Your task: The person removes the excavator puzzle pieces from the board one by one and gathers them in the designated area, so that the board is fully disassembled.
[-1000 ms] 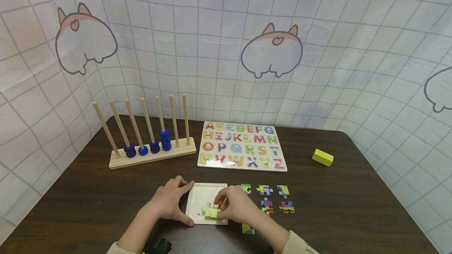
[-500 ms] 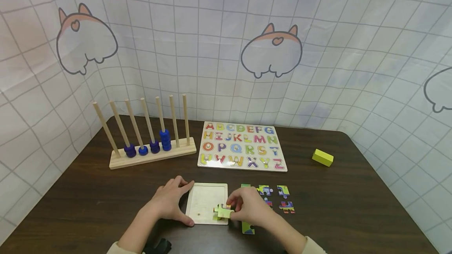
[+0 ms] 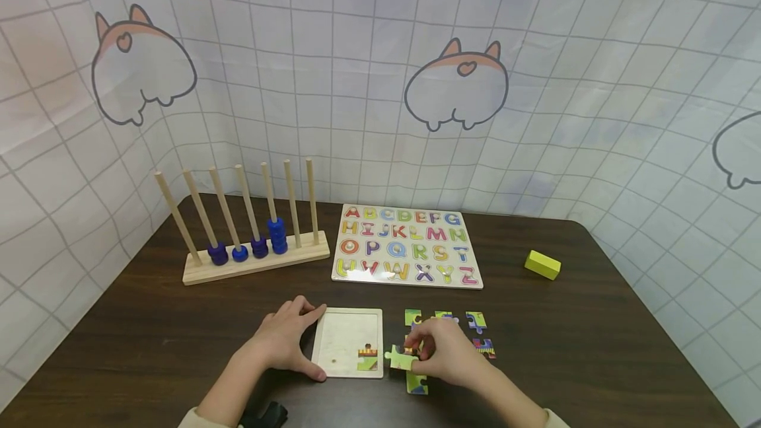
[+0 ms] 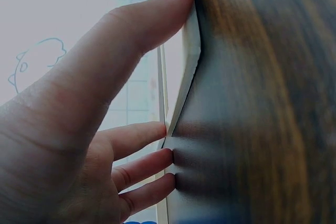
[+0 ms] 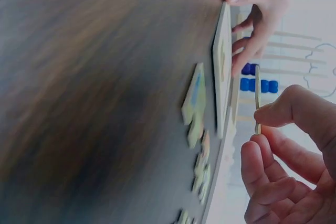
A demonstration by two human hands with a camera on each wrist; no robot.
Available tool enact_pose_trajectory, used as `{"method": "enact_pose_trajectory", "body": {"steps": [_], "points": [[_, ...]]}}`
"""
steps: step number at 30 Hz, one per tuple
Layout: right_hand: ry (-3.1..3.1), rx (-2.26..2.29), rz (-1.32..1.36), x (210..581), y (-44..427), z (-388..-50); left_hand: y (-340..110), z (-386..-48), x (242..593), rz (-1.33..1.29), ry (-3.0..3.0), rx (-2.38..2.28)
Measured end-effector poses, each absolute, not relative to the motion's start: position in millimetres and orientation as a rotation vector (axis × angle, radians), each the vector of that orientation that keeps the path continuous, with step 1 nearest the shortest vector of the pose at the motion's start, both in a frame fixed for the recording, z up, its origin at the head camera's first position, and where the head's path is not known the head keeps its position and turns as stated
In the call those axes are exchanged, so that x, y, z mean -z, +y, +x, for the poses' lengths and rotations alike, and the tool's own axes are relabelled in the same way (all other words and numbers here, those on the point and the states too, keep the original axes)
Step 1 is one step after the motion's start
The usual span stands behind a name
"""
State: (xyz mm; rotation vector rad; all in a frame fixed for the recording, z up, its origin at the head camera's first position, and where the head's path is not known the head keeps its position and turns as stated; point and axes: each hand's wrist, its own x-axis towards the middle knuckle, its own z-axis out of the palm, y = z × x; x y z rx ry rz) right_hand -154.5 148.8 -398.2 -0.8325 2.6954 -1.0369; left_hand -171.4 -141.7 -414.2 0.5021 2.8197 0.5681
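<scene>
My left hand (image 3: pixel 289 337) rests against the left side of a pale wooden puzzle tray (image 3: pixel 341 332). Its thumb touches the near corner and its index finger the far corner; in the left wrist view the fingers (image 4: pixel 139 135) are fairly straight. One green and yellow jigsaw piece (image 3: pixel 368 362) lies in the tray's near right corner. Just right of the tray, my right hand (image 3: pixel 450 351) pinches another jigsaw piece (image 3: pixel 400 358), mostly light green. The right wrist view shows that piece (image 5: pixel 258 95) edge-on between thumb and fingertips, raised above the table.
Several loose jigsaw pieces (image 3: pixel 475 321) lie right of the tray, some partly hidden by my right hand. Behind are an alphabet board (image 3: pixel 410 246) and a wooden peg stand (image 3: pixel 261 263) with blue beads. A yellow block (image 3: pixel 542 265) sits at the right.
My right hand has moved right, carrying its jigsaw piece from over the tray to beside it. The piece in the tray corner is now uncovered. My left hand has stayed put.
</scene>
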Motion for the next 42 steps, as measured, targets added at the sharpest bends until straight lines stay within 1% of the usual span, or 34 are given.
{"method": "enact_pose_trajectory", "body": {"steps": [22, 42], "points": [[2.698, 1.028, -0.728, 409, 208, -144, -144, -172, 419, 0.527, 2.840, -0.598], [2.606, 0.970, -0.696, 412, 221, -144, -144, -171, 417, 0.535, 2.835, -0.608]]}}
